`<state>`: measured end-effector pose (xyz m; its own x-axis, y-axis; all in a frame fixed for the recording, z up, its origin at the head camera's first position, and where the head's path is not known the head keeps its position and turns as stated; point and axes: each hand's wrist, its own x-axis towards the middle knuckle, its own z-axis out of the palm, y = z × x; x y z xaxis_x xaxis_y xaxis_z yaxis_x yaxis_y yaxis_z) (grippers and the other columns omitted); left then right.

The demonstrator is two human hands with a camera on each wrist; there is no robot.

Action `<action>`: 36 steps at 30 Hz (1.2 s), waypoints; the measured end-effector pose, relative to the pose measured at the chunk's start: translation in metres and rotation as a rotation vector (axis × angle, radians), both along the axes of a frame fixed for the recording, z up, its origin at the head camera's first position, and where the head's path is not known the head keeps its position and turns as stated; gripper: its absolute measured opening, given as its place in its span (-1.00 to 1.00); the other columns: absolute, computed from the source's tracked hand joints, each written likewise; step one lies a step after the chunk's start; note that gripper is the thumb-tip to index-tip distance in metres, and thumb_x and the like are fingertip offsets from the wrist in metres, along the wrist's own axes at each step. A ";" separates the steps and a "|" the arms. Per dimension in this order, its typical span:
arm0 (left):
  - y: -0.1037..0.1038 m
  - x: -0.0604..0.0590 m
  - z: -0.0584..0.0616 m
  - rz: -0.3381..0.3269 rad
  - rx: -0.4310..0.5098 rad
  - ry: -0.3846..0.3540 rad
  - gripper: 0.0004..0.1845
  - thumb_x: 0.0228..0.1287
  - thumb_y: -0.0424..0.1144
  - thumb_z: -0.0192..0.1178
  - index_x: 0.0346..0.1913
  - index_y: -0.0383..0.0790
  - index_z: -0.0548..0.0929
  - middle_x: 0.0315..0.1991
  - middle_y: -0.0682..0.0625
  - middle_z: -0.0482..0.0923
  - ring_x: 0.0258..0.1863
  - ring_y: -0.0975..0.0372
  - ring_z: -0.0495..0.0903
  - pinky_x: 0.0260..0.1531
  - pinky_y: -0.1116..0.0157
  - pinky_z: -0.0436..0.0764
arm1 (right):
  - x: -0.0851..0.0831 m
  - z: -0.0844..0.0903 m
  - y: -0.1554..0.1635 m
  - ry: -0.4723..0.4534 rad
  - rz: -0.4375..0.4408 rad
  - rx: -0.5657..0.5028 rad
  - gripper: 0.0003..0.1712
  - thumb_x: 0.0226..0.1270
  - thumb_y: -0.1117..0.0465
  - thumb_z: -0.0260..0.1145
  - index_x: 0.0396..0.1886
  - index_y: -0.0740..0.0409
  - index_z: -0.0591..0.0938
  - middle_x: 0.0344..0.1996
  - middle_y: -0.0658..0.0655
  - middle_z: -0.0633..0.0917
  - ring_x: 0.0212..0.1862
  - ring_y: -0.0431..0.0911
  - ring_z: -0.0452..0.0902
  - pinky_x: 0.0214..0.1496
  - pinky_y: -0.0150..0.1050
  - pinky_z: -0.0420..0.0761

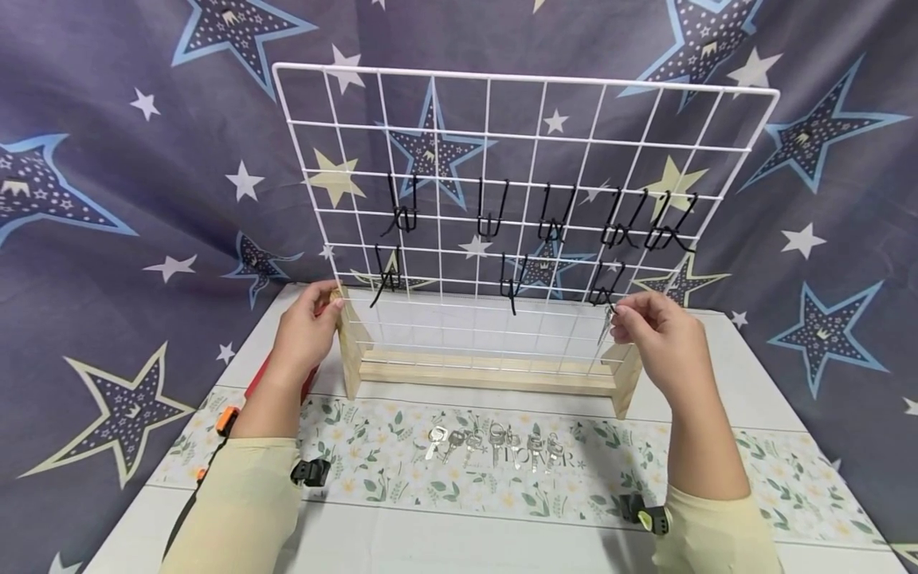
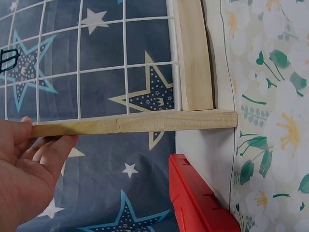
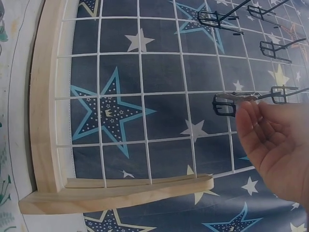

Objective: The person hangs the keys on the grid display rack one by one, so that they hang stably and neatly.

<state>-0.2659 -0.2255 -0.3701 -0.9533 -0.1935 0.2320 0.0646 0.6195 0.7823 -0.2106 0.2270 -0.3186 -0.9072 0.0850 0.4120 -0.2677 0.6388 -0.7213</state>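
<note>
My left hand [image 1: 304,331] grips the upper end of the stand's left wooden side piece [image 2: 116,124], thumb on one face and fingers on the other. At the lower right of the white wire grid [image 1: 488,77], my right hand [image 1: 663,343] pinches a silver key [image 3: 236,97] right at the tip of a black hook [image 3: 223,105]. The key [image 1: 606,325] hangs down beside the fingertips in the head view. Other black hooks [image 1: 555,219] sit on the grid in two rows. Several silver keys [image 1: 495,448] lie on the table runner in front of the stand.
A wooden crossbar [image 1: 488,376] joins the stand's sides at the bottom. Beside the left side piece stands a red object [image 2: 193,193]. A floral runner [image 1: 387,482] crosses the white table [image 1: 430,538], and a star-patterned curtain [image 1: 107,263] hangs behind.
</note>
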 end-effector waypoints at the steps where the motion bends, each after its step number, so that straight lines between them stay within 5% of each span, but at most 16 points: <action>1: 0.000 0.000 0.000 0.000 0.001 0.000 -0.56 0.54 -0.08 -0.02 0.38 -0.05 0.40 0.24 -0.17 0.52 0.13 0.01 0.52 0.18 0.00 0.50 | -0.001 0.000 0.000 0.001 -0.003 -0.004 -0.68 0.48 0.06 0.20 -0.15 0.28 0.61 -0.34 0.20 0.71 -0.39 -0.35 0.62 -0.30 -0.50 0.66; 36: 0.000 0.000 -0.001 -0.001 0.005 0.020 -0.58 0.53 -0.12 0.00 0.36 -0.09 0.41 0.21 -0.19 0.54 0.10 0.00 0.54 0.13 0.02 0.54 | -0.027 -0.002 -0.012 -0.046 -0.145 -0.067 -0.66 0.48 0.02 0.16 -0.14 0.22 0.65 -0.28 0.19 0.76 -0.46 -0.41 0.63 -0.30 -0.47 0.68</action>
